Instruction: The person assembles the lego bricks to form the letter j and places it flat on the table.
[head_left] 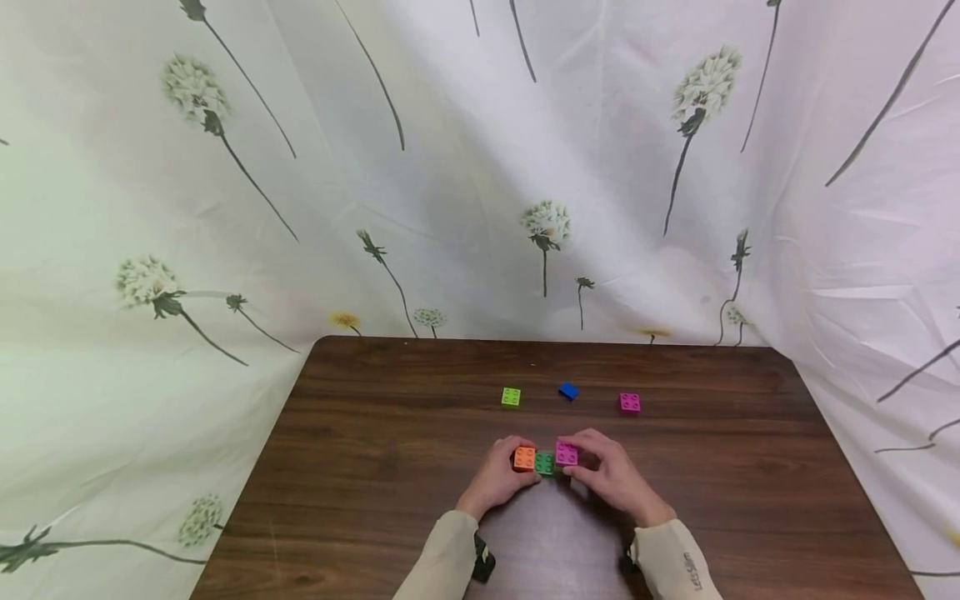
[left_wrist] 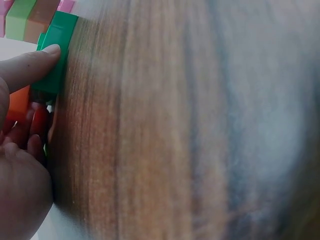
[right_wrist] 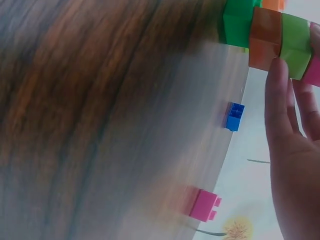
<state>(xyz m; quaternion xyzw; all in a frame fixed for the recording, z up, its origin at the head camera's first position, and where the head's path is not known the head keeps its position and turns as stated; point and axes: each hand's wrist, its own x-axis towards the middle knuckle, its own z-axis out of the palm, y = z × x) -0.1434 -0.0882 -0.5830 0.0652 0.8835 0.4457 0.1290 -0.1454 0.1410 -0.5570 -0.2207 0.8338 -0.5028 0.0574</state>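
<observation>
Left grip [head_left: 501, 473]: holding orange brick [head_left: 524, 458], green brick [head_left: 543, 463]. Right grip [head_left: 609, 473]: pinching pink-topped stack [head_left: 566, 453]. Step: apparently joining; next move seemingly calling for aligning, pressing.

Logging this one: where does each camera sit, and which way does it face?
Head: on the head, facing forward and down at the table; left hand, right hand, sleeves show.
Left wrist: on that wrist, facing the green block; left hand partly shows.
Right wrist: on that wrist, facing the block stack; right hand partly shows.
Shared: the blue block, in head and right wrist.
</observation>
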